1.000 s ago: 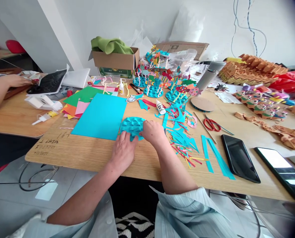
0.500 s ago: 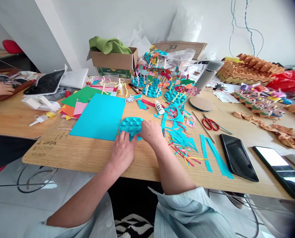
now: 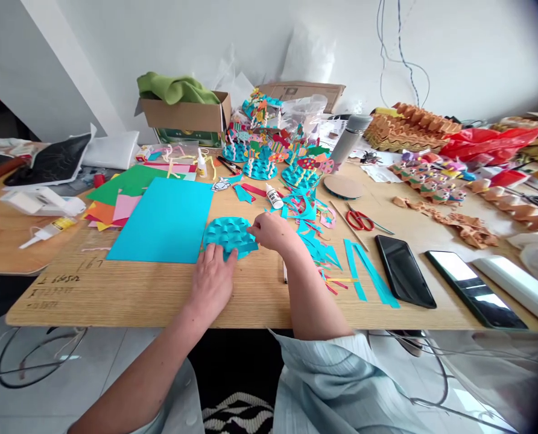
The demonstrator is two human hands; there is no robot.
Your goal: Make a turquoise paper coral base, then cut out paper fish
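Note:
A round disc (image 3: 226,228) covered with rows of raised blue paper loops lies on the table before me. My left hand (image 3: 212,277) holds its near left edge, the fingers on top and the thumb a little apart on the near side. Over the disc's right edge is my right hand (image 3: 269,232), fingers closed in a pinch; what is between the fingertips is hidden. Just below them, a flat blue paper strip end (image 3: 250,246) juts out from the disc. A large blue sheet (image 3: 164,220) lies to the left, close to the disc.
Blue paper scraps (image 3: 316,247), a glue bottle (image 3: 274,196) and red-handled scissors (image 3: 360,220) lie to the right, with two phones (image 3: 405,271) beyond. Finished blue discs with paper fish (image 3: 273,154) stand at the back beside a cardboard box (image 3: 185,114). A grey bottle (image 3: 350,138) stands farther right.
The view has swung to the right. My right hand has shifted off the disc's face to its right edge, uncovering more loops and the strip end. My left hand stays on the disc.

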